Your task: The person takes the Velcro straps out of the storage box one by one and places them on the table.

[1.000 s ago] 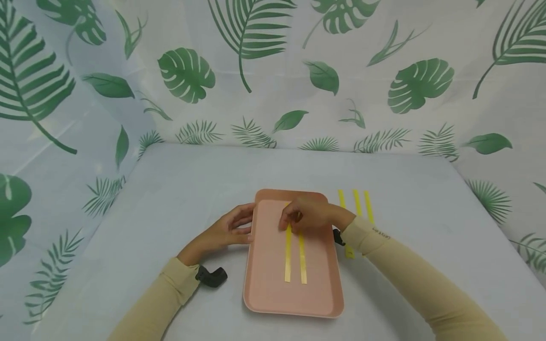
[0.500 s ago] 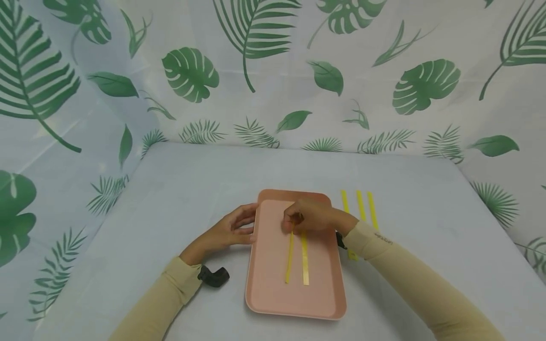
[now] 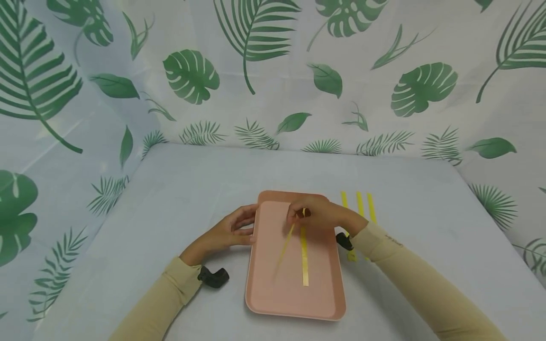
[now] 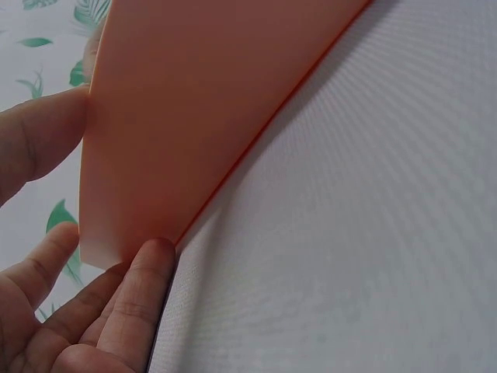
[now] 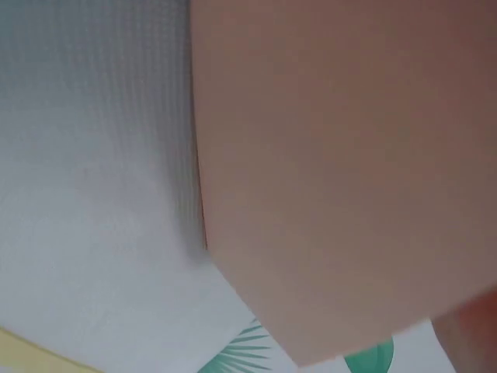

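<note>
A pink tray (image 3: 273, 298) lies on the white-covered table. My right hand (image 3: 315, 213) is over its upper part and pinches one end of a thin yellow strip (image 3: 288, 238), whose far end slants down to the left and is blurred. Another yellow strip (image 3: 304, 265) lies lengthwise in the tray, partly behind the hand. At the tray's left side, my left hand (image 3: 223, 234) touches the edge. The left wrist view has its fingertips (image 4: 147, 272) against the tray's outer wall (image 4: 178, 116). In the right wrist view the tray wall (image 5: 334, 155) hides most of the right hand.
Right of the tray, 3 yellow strips (image 3: 360, 204) lie side by side, partly covered by the right forearm. Black wrist devices (image 3: 214, 277) sit on both wrists. A leaf-printed cloth (image 3: 264, 104) stands behind the table and at its sides.
The left of the two strips in the tray has been lifted at its upper end, and its lower end has swung left. My right hand has shifted slightly right. The left hand stays put.
</note>
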The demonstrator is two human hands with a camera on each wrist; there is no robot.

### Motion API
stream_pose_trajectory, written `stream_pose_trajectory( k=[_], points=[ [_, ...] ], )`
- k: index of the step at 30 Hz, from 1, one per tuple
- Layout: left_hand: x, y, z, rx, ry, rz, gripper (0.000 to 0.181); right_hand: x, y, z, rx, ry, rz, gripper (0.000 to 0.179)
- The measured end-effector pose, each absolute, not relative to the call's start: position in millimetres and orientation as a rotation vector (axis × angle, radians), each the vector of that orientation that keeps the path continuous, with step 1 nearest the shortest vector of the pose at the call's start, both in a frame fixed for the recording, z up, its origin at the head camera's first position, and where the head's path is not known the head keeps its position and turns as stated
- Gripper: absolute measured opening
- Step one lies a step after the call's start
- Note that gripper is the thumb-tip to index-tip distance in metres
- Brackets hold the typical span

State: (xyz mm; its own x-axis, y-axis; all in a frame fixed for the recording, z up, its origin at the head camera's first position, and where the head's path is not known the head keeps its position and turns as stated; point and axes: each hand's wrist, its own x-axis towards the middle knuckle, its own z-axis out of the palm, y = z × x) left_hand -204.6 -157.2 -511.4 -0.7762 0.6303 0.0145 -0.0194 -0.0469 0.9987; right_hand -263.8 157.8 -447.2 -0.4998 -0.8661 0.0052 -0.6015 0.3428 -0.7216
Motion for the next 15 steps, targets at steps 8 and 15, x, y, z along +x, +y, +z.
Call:
stream_pose_trajectory(
  k=[8, 15],
  points=[
    [-204.7, -155.3, -511.7, 0.663, 1.784, 1.866, 0.092, -261.2, 169.5, -435.4, -1.250, 2.210, -1.142, 0.022],
    [-204.6, -156.2, -512.1, 0.662, 1.788, 1.868, 0.092, -258.5, 176.5, -427.9, -1.212, 2.233, -1.183, 0.017]
  ],
)
